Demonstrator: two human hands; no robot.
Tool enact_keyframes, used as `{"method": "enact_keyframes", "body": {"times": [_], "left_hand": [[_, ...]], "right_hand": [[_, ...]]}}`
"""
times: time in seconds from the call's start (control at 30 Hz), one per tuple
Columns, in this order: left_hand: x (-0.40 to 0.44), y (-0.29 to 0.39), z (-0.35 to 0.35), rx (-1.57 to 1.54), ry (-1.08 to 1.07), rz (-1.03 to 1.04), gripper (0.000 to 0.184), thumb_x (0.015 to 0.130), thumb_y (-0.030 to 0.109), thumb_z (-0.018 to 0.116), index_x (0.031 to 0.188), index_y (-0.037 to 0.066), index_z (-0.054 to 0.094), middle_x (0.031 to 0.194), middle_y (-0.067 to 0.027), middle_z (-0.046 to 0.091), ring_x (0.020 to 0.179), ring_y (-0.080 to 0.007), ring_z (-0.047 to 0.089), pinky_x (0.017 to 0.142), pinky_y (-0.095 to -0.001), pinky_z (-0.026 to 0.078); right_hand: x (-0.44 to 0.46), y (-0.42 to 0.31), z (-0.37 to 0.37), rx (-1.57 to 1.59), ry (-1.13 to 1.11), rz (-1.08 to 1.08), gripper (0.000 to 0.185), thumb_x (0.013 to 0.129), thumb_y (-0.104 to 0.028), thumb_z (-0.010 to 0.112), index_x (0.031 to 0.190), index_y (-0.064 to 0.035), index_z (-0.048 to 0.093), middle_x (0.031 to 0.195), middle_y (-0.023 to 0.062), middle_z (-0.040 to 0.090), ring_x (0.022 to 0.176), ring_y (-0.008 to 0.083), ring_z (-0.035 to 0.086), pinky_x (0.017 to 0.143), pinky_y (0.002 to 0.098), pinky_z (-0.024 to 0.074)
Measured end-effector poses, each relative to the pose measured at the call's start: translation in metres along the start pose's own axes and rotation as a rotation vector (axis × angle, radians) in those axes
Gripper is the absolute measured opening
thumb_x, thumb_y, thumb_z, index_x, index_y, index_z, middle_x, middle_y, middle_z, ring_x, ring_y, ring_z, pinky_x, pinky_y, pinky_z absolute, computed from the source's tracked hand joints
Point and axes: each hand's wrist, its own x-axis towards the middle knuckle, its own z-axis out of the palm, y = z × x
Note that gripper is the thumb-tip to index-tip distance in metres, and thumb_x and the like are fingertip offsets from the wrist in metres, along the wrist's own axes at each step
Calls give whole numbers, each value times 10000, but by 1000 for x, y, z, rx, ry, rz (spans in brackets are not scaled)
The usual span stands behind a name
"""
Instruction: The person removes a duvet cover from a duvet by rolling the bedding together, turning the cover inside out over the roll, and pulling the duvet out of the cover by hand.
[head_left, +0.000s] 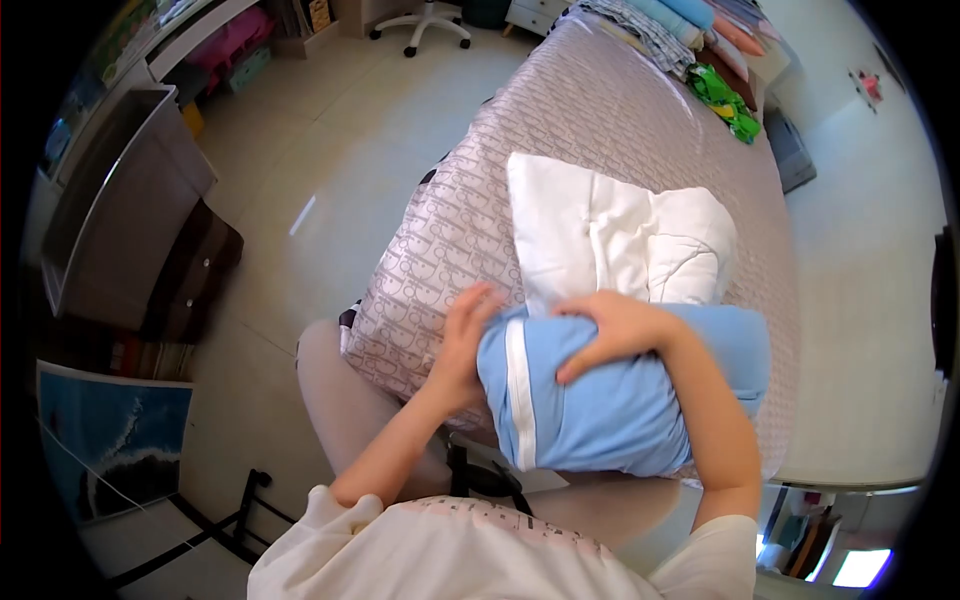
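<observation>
A rolled bundle of light blue cloth [620, 415] with a white stripe near its left end lies at the bed's near edge, in front of my body. My left hand [462, 350] is against the bundle's left end, fingers apart and slightly blurred. Across the top lies my right hand [625, 330], its thumb spread away from the fingers, pressing on the blue cloth. A white padded quilt [590, 225] stretches flat from the far side of the roll. How far it continues inside the roll is hidden.
The bed [560, 110] has a patterned pinkish cover. At its far end are folded bedding [640, 35] and a green plastic package [722, 105]. A grey-brown bin [130, 200] stands on the left, near a sea picture [120, 440]. A white wheeled chair base [420, 25] is beyond.
</observation>
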Motion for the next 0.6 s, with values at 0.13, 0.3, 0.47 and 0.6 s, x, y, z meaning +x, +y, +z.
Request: {"method": "enact_keyframes", "body": {"times": [0.13,0.3,0.47,0.6], "left_hand": [[20,-13,1,20,-420,109,581,700,234,767,1237,50,641,1290,-115,620,1289,-357,497,1098,-467,383],[60,-13,-4,-108,-62,449,223,729,95,698,946,44,701,1058,-160,706,847,-341,704,710,-361,567],[107,-17,0,-44,11,550,102,737,75,676,822,20,667,1076,-164,695,928,-318,695,761,-359,552],[101,-65,3,-251,-87,-126,159,767,-85,577,837,-12,700,1165,-142,671,1126,-269,642,930,-308,503]], "right_hand": [[-17,4,29,2,86,-122,847,615,-577,872,1182,16,662,1115,221,699,1046,353,663,937,358,502],[-29,-7,32,49,9,-114,777,642,-554,864,1152,1,677,1102,199,705,1021,330,671,902,365,509],[-16,12,23,190,4,-213,728,664,-559,852,1112,-4,701,1057,146,720,992,262,679,880,340,511],[80,43,-6,287,-296,65,816,774,-661,741,1201,32,691,1173,161,697,1097,248,653,971,308,474]]}}
